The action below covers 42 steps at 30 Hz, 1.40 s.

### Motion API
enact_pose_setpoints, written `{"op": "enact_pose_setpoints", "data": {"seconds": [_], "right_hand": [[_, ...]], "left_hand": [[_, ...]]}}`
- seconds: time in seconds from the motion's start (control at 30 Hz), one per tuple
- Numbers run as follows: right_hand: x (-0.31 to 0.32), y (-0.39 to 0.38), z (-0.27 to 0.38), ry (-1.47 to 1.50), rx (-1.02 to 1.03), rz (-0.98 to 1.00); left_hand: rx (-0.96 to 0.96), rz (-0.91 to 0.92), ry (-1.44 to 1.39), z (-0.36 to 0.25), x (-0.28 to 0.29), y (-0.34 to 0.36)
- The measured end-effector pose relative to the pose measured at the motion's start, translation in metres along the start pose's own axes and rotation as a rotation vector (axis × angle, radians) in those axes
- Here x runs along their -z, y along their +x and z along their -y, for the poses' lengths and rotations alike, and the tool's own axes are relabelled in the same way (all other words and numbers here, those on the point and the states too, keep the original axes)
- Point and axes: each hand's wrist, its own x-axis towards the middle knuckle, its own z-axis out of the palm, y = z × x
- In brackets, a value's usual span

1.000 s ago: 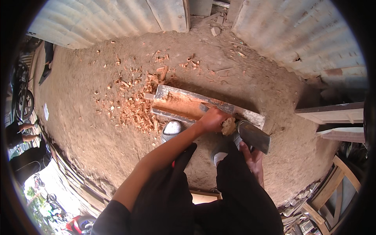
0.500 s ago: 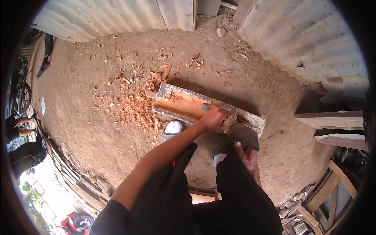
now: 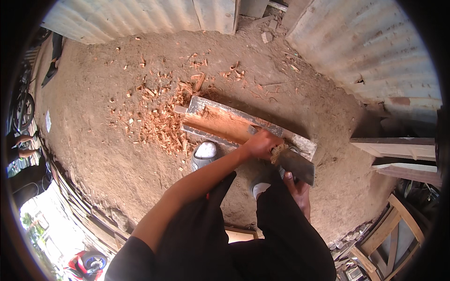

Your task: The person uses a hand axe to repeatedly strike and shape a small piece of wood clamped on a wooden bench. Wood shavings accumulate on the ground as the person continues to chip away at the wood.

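My left hand is closed round a chisel, whose frayed, fibrous handle end sticks out toward me. Its grey blade rests at the recess of a long wooden beam lying aslant on the ground. The beam has worn, whitish-grey faces and a reddish-brown hollow cut along its middle. My right hand grips a dark, flat-sided rectangular mallet, held close beside the chisel's handle end; its handle is mostly hidden.
Reddish wood shavings litter the dirt left of the beam. My shod feet flank its near side. Corrugated metal sheets stand at the back, wooden frames at the right. Other people's legs and a motorcycle are at the far left.
My left hand and the chisel have shifted slightly right along the beam. The mallet has moved a little right and toward me, its face tilted differently. The view has shifted slightly.
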Motion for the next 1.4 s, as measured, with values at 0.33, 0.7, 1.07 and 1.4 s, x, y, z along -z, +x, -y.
{"op": "enact_pose_setpoints", "data": {"seconds": [0.33,0.7,1.07,1.4], "right_hand": [[0.000,0.011,-0.011,-0.065,0.217,-0.123],[0.012,0.005,-0.001,-0.093,-0.095,-0.122],[0.019,0.001,-0.010,0.010,-0.105,-0.138],[0.012,0.005,-0.014,-0.048,-0.110,-0.152]], "left_hand": [[-0.013,-0.203,-0.037,-0.002,-0.005,0.011],[0.029,-0.150,0.055,0.001,-0.018,0.014],[0.060,-0.102,0.095,0.009,-0.028,0.017],[0.057,-0.137,0.134,0.011,-0.032,0.014]]}}
